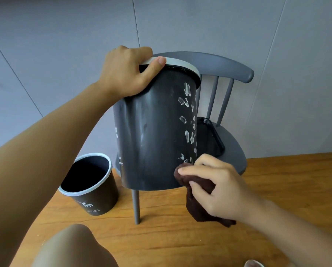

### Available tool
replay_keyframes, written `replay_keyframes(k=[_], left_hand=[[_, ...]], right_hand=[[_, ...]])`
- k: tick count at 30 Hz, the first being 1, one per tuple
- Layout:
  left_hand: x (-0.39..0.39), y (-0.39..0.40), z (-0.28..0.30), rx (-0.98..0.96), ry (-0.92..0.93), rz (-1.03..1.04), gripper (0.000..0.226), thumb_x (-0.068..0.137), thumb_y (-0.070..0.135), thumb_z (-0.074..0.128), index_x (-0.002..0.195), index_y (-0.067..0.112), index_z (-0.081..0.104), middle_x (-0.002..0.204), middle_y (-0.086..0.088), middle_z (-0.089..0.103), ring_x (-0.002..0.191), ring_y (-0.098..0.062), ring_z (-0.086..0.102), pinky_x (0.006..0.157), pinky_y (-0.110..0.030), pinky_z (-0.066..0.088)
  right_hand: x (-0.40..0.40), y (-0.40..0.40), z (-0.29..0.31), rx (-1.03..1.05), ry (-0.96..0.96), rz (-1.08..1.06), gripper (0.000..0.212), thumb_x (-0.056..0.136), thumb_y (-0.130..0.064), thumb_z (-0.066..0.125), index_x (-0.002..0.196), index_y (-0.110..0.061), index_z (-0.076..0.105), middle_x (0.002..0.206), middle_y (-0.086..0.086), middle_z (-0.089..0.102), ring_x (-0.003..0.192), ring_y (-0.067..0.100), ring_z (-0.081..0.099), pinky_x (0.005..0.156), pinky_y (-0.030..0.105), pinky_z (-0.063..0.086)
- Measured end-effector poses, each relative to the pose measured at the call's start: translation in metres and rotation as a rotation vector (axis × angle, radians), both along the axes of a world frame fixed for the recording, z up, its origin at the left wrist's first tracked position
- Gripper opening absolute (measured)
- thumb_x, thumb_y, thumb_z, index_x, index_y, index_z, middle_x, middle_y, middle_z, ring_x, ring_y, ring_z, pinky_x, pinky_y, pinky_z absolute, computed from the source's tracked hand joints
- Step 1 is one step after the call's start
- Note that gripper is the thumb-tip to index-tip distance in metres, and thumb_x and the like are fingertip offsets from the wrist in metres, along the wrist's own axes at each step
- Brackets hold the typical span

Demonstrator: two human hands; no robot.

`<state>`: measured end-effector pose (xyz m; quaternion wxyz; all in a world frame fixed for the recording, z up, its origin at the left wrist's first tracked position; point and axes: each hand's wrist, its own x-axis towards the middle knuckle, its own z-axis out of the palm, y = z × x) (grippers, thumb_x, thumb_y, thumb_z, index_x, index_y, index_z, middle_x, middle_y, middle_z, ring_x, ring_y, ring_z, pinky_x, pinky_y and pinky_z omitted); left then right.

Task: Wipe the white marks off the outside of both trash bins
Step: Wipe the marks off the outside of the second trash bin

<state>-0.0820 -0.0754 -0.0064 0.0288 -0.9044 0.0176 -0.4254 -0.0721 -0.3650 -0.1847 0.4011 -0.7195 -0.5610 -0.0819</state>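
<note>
A tall dark trash bin point(153, 132) with a white rim is held up in front of a grey chair, tilted slightly. My left hand point(128, 72) grips its rim from the top left. White smudge marks point(188, 116) run down the bin's right side. My right hand point(217, 184) holds a dark brown cloth point(198, 197) and presses it against the bin's lower right wall, just under the lowest marks. A second, shorter dark bin point(91, 185) with a white rim and a deer print stands on the floor at the lower left.
The grey wooden chair point(236, 151) stands behind the bin, with a black tray point(217, 135) on its seat. The floor point(277, 180) is wood. A grey panelled wall rises behind. My knee point(72, 245) is at the bottom.
</note>
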Motion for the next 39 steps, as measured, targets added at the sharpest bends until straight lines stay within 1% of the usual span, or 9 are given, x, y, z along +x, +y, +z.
replay_keyframes(k=[4, 8, 12, 17, 20, 23, 30, 34, 39], left_hand=[[0.0, 0.001, -0.001, -0.002, -0.003, 0.016, 0.056, 0.1, 0.055, 0.04, 0.067, 0.011, 0.037, 0.054, -0.004, 0.031, 0.055, -0.034, 0.034, 0.054, -0.043, 0.036], [0.0, 0.0, 0.0, -0.007, -0.01, 0.011, 0.055, 0.101, 0.055, 0.042, 0.067, 0.012, 0.036, 0.053, -0.002, 0.029, 0.055, -0.033, 0.033, 0.054, -0.043, 0.036], [0.0, 0.0, 0.0, -0.009, -0.005, 0.019, 0.055, 0.101, 0.055, 0.041, 0.067, 0.012, 0.035, 0.053, -0.003, 0.029, 0.055, -0.034, 0.033, 0.054, -0.044, 0.037], [0.004, -0.003, 0.0, -0.003, 0.0, 0.037, 0.057, 0.1, 0.058, 0.039, 0.068, 0.011, 0.039, 0.055, -0.005, 0.034, 0.056, -0.033, 0.037, 0.055, -0.046, 0.039], [0.007, -0.001, -0.001, -0.01, -0.004, 0.034, 0.057, 0.101, 0.058, 0.04, 0.067, 0.013, 0.035, 0.053, -0.002, 0.031, 0.055, -0.032, 0.036, 0.055, -0.044, 0.036], [0.006, 0.002, -0.001, -0.009, -0.007, 0.027, 0.055, 0.102, 0.055, 0.042, 0.066, 0.013, 0.033, 0.053, -0.002, 0.029, 0.055, -0.032, 0.034, 0.055, -0.041, 0.033], [-0.002, 0.009, 0.011, 0.004, 0.122, 0.024, 0.051, 0.1, 0.046, 0.042, 0.065, 0.01, 0.035, 0.057, -0.009, 0.035, 0.059, -0.034, 0.037, 0.06, -0.045, 0.038], [0.003, 0.003, 0.035, -0.029, 0.233, 0.041, 0.027, 0.082, 0.035, 0.042, 0.087, 0.017, 0.061, 0.068, -0.005, 0.058, 0.075, -0.034, 0.053, 0.069, -0.041, 0.047], [0.028, -0.006, 0.045, 0.033, 0.354, 0.176, 0.04, 0.077, 0.045, 0.031, 0.069, 0.01, 0.048, 0.069, -0.012, 0.051, 0.079, -0.041, 0.05, 0.065, -0.037, 0.037]], right_hand=[[0.003, -0.008, 0.002, -0.067, 0.013, 0.021, 0.03, 0.09, -0.023, 0.065, 0.115, -0.034, 0.077, 0.096, -0.019, 0.059, 0.087, 0.01, 0.065, 0.065, 0.027, 0.055], [0.005, -0.003, 0.005, 0.004, 0.038, -0.006, 0.035, 0.091, -0.013, 0.069, 0.123, -0.025, 0.077, 0.1, -0.009, 0.061, 0.091, 0.012, 0.065, 0.073, 0.027, 0.056], [0.007, -0.007, 0.012, -0.137, 0.025, 0.035, 0.034, 0.089, -0.023, 0.064, 0.117, -0.039, 0.076, 0.096, -0.018, 0.059, 0.088, 0.008, 0.065, 0.067, 0.026, 0.055], [-0.007, 0.016, 0.025, 0.019, -0.001, 0.084, 0.039, 0.094, -0.018, 0.067, 0.132, -0.027, 0.071, 0.102, -0.01, 0.06, 0.092, 0.014, 0.065, 0.074, 0.027, 0.057], [-0.013, 0.017, 0.022, -0.157, -0.095, 0.092, 0.04, 0.096, -0.022, 0.064, 0.134, -0.035, 0.068, 0.099, -0.009, 0.052, 0.084, 0.014, 0.06, 0.069, 0.034, 0.055], [-0.014, 0.001, 0.02, -0.322, -0.114, 0.174, 0.036, 0.093, -0.032, 0.061, 0.126, -0.043, 0.068, 0.094, -0.016, 0.05, 0.08, 0.007, 0.057, 0.064, 0.028, 0.051], [0.02, -0.014, 0.031, 0.151, 0.145, -0.056, 0.036, 0.086, -0.013, 0.072, 0.117, -0.029, 0.079, 0.096, -0.014, 0.07, 0.091, 0.014, 0.071, 0.075, 0.023, 0.055], [0.026, -0.009, 0.026, 0.221, 0.208, -0.144, 0.032, 0.086, -0.016, 0.072, 0.115, -0.028, 0.08, 0.098, -0.011, 0.073, 0.095, 0.017, 0.072, 0.08, 0.033, 0.059], [0.031, -0.002, 0.022, 0.253, 0.21, -0.19, 0.033, 0.086, -0.019, 0.072, 0.116, -0.029, 0.08, 0.097, -0.014, 0.072, 0.095, 0.014, 0.071, 0.078, 0.023, 0.057]])
